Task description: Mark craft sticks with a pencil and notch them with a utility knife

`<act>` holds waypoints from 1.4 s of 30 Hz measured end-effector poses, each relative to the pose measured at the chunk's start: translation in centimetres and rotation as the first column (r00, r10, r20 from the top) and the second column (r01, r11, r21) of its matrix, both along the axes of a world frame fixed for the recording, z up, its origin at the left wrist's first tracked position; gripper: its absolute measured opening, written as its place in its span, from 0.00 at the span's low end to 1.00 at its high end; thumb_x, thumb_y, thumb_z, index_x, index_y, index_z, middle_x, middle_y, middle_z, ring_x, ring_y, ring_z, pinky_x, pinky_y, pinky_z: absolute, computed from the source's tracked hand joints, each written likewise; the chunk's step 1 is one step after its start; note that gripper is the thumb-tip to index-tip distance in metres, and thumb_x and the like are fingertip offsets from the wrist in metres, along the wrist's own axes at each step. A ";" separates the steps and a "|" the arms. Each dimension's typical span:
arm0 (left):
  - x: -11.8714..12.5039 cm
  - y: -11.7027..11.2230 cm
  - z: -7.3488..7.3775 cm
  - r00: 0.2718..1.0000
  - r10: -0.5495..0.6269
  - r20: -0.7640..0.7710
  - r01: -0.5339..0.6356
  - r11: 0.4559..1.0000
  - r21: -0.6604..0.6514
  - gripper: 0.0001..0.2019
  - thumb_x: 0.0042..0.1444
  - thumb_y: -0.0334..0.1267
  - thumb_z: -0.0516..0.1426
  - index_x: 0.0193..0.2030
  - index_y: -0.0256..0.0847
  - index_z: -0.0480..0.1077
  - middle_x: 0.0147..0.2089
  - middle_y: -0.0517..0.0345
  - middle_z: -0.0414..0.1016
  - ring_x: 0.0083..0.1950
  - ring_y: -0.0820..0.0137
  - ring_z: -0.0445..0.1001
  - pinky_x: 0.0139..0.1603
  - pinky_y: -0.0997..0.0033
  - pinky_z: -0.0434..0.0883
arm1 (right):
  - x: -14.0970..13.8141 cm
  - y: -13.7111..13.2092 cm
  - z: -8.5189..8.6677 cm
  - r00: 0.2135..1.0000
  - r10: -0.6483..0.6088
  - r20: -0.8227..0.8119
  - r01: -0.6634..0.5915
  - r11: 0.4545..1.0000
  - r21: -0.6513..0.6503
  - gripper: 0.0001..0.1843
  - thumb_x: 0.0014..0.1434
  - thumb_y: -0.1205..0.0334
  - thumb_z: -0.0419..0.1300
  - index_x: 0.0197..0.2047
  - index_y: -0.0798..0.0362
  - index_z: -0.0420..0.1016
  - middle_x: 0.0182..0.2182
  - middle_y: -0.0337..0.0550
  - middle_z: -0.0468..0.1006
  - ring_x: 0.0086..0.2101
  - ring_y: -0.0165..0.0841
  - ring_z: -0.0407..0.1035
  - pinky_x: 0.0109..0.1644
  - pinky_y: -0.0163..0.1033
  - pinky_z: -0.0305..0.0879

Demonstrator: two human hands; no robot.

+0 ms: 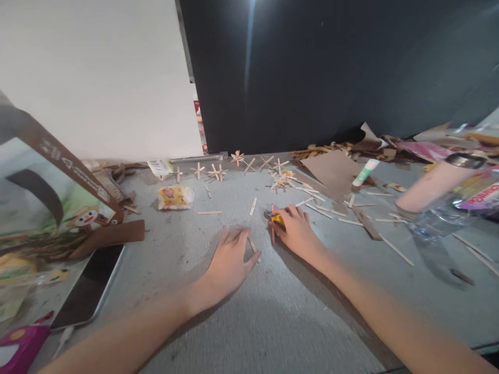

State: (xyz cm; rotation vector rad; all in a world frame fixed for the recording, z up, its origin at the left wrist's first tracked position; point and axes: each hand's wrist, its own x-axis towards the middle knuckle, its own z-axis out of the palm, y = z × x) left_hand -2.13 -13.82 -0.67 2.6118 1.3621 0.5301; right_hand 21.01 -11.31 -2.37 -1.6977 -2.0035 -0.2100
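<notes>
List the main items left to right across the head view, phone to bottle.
smartphone → yellow snack packet → left hand, flat on the table → right hand, closed on a small yellow tool → white-and-green glue tube → pink bottle

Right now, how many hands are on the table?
2. The left hand lies flat beside a loose stick; the right hand, to its right, holds a small yellow thing.

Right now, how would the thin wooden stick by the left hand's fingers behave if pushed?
The stick looks flat and thin, so it would probably slide, not roll, on the grey table. Likely light and stiff, though easily snapped.
</notes>
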 end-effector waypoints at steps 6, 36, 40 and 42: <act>-0.2 0.3 0.5 0.995 0.096 0.040 -0.092 0.992 -0.090 0.30 0.61 0.48 0.63 0.67 0.40 0.67 0.70 0.40 0.69 0.72 0.48 0.66 0.69 0.46 0.68 | 1.4 1.1 -0.8 0.999 -0.037 0.010 0.037 0.999 -0.011 0.13 0.72 0.59 0.53 0.53 0.54 0.72 0.43 0.55 0.80 0.45 0.49 0.73 0.46 0.48 0.59; -1.8 2.8 0.3 0.997 -0.032 0.066 0.038 0.994 -0.101 0.25 0.64 0.49 0.59 0.63 0.40 0.73 0.71 0.46 0.68 0.75 0.53 0.61 0.75 0.47 0.60 | 0.1 3.3 1.6 0.769 0.295 -0.567 -0.287 0.952 0.106 0.09 0.61 0.61 0.54 0.41 0.49 0.75 0.33 0.42 0.84 0.34 0.38 0.80 0.42 0.41 0.73; -1.7 2.7 0.3 0.999 -0.014 0.034 0.017 0.995 -0.098 0.25 0.63 0.50 0.59 0.64 0.41 0.73 0.72 0.46 0.68 0.75 0.53 0.60 0.76 0.47 0.60 | 0.2 3.1 0.8 0.738 0.315 -0.596 -0.307 0.944 0.120 0.06 0.60 0.58 0.60 0.41 0.48 0.73 0.35 0.44 0.84 0.34 0.39 0.80 0.43 0.42 0.73; -1.7 2.7 0.2 1.000 -0.004 0.027 0.007 0.995 -0.101 0.26 0.64 0.51 0.58 0.64 0.42 0.72 0.72 0.47 0.67 0.76 0.53 0.60 0.76 0.47 0.60 | 0.3 2.9 0.8 0.705 0.299 -0.643 -0.304 0.947 0.107 0.08 0.64 0.53 0.59 0.41 0.49 0.72 0.32 0.43 0.83 0.31 0.37 0.78 0.40 0.41 0.72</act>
